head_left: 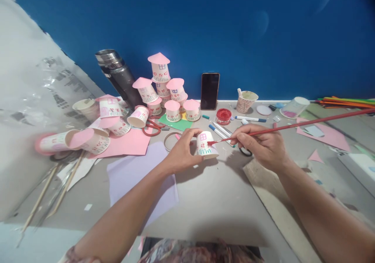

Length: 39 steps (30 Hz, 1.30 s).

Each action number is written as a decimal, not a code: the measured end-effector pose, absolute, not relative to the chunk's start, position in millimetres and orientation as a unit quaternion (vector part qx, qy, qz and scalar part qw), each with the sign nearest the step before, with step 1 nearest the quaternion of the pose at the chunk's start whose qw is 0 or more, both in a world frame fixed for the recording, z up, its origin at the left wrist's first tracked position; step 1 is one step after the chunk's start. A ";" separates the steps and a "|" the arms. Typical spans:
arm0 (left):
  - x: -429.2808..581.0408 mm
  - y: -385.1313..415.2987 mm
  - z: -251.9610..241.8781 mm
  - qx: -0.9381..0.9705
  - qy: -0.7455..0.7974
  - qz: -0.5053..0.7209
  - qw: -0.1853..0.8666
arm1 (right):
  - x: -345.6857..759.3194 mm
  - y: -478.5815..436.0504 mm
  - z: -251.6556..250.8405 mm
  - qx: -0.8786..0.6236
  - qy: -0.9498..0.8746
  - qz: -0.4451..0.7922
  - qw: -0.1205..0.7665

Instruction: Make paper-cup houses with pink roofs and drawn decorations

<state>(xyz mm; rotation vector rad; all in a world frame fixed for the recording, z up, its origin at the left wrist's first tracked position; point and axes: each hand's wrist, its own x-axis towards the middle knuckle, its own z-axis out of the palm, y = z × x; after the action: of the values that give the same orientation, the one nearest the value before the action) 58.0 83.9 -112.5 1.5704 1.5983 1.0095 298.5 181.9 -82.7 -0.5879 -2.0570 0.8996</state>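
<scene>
My left hand (181, 150) grips a small upturned paper cup (205, 145) on the grey table; the cup bears a pink window, red marks and green grass lines. My right hand (265, 146) pinches a long red paintbrush (295, 126), whose red-tipped bristles touch the cup's side. A small open pot of red paint (223, 116) stands just behind the cup.
Several finished cup houses with pink cone roofs (164, 87) are stacked at the back, others lie at the left (88, 136). A steel flask (118, 75), a phone (210, 91), markers (250, 119), red scissors (152, 128), pink paper (129, 143), lilac paper (140, 177) and coloured sticks (345, 102) lie around.
</scene>
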 end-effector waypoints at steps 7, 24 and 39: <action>59.7 84.3 -112.8 0.609 0.614 0.380 0.329 | 299.2 181.3 -84.1 -0.216 -0.829 0.349 0.380; 60.4 82.3 -112.5 0.626 0.615 0.353 0.323 | 299.6 182.0 -83.9 -0.235 -0.827 0.338 0.382; 60.9 82.3 -114.4 0.652 0.604 0.351 0.295 | 301.1 180.6 -82.4 -0.244 -0.840 0.321 0.363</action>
<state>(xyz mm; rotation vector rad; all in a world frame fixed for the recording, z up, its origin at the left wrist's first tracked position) 60.9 82.3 -114.4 1.7339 1.6082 0.9337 301.1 180.6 -82.4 -0.6277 -2.1623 0.8252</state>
